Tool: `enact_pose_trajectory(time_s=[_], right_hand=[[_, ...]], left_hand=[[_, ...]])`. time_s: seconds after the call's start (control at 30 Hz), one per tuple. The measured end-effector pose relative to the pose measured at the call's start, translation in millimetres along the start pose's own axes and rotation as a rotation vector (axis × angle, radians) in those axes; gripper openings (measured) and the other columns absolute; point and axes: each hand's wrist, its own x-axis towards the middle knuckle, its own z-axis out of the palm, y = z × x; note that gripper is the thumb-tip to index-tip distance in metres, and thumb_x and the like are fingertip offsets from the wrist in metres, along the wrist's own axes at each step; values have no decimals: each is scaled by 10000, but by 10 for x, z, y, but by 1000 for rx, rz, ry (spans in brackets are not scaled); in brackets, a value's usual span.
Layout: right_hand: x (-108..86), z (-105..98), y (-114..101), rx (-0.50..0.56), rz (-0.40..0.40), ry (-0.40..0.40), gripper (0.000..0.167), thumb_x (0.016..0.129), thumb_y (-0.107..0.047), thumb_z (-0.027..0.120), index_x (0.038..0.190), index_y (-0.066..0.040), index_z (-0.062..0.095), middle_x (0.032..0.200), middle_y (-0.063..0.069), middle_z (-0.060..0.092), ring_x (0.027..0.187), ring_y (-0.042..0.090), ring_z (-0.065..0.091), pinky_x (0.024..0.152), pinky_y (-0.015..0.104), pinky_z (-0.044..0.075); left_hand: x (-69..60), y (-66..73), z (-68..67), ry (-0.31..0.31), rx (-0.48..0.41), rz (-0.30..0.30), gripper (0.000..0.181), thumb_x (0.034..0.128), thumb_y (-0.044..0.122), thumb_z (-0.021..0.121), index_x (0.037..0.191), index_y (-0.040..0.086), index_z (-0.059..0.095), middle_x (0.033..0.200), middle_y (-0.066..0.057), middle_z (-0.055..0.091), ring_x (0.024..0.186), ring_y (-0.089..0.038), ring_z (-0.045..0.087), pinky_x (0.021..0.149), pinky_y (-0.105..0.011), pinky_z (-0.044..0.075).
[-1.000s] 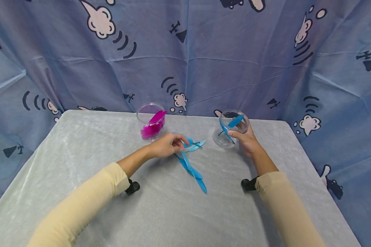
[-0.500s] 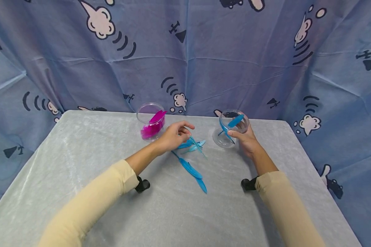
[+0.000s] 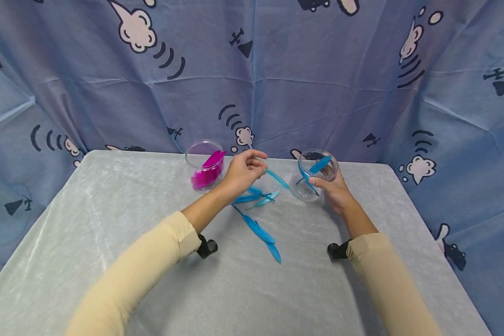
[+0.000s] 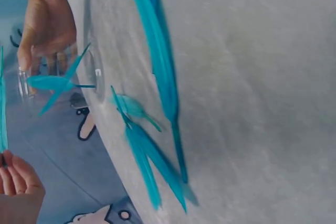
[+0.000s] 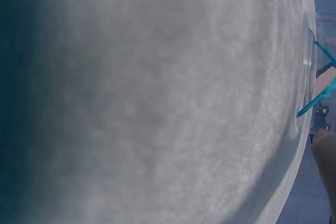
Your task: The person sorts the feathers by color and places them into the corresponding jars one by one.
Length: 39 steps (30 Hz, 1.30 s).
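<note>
In the head view my left hand (image 3: 243, 172), raised above the table, pinches a light blue feather (image 3: 278, 179) that points toward the jar on the right. The left wrist view shows the same feather (image 4: 2, 103) upright from the fingertips. My right hand (image 3: 338, 193) grips a clear round plastic jar (image 3: 296, 190) by its side, thumb in front. Blue feathers (image 3: 320, 164) lie crossed inside that jar. Below the left hand, several blue feathers (image 3: 252, 198) lie overlapping on the table. Nearer the front are more blue feathers (image 3: 258, 228), laid end over end.
A second clear jar (image 3: 204, 141), holding magenta feathers (image 3: 207, 172), stands behind and left of my left hand. Pale grey cloth covers the table (image 3: 243, 298). A patterned blue curtain (image 3: 302, 93) hangs right behind the table's back edge.
My left hand has lifted a light blue feather off the pile and carried it up and to the right, toward the jar. My right hand and its jar have stayed in place.
</note>
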Motion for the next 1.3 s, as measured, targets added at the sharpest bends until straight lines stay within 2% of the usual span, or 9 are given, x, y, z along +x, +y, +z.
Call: enact_pose_trajectory(time_s=[0.17, 0.27, 0.47, 0.67, 0.97, 1.13, 1.3], right_hand=[[0, -3, 4, 5, -3, 1, 951, 910, 1, 664, 1599, -280, 72, 1655, 109, 117, 1522, 288, 79, 1214, 507, 75], [-1, -4, 6, 3, 2, 4, 941, 912, 3, 660, 1597, -288, 84, 1655, 107, 124, 1522, 286, 77, 1214, 510, 70], [-2, -4, 2, 8, 3, 1, 935, 911, 7, 656, 1595, -295, 94, 1655, 109, 125, 1522, 286, 77, 1213, 511, 75], [-9, -10, -5, 13, 7, -3, 956, 910, -25, 679, 1597, -294, 72, 1658, 106, 110, 1522, 280, 79, 1215, 502, 83], [-2, -11, -1, 17, 9, -10, 959, 910, -36, 685, 1597, -287, 64, 1663, 99, 78, 1523, 285, 69, 1217, 493, 73], [6, -7, 0, 20, -5, -16, 955, 905, -32, 685, 1596, -275, 72, 1653, 108, 118, 1521, 279, 78, 1217, 488, 83], [10, -2, 1, 24, -18, -24, 942, 906, -34, 680, 1595, -268, 80, 1641, 118, 153, 1515, 286, 102, 1214, 496, 104]], left_hand=[[65, 37, 72, 67, -10, 43, 238, 933, -23, 623, 1165, 28, 640, 996, -128, 676, 899, -294, 645, 773, -269, 536], [104, 56, 112, 111, -3, 68, 217, 931, -23, 620, 1143, 17, 644, 971, -125, 673, 886, -281, 646, 762, -250, 536], [158, 117, 180, 214, -24, 55, 181, 928, 13, 628, 1105, 44, 649, 939, -76, 660, 848, -190, 638, 755, -252, 538], [227, 171, 267, 288, -78, 63, 183, 925, 9, 624, 1105, 31, 653, 989, -119, 686, 894, -209, 651, 731, -239, 528], [310, 211, 390, 299, -81, 64, 162, 906, -7, 650, 1066, 17, 660, 990, -146, 723, 875, -202, 678, 724, -237, 533], [350, 239, 462, 326, -87, 71, 144, 892, -30, 671, 1032, 4, 666, 947, -137, 738, 855, -203, 690, 721, -245, 539], [380, 254, 547, 324, -104, 67, 140, 889, -33, 680, 1024, 3, 666, 934, -120, 739, 854, -191, 691, 726, -231, 535]])
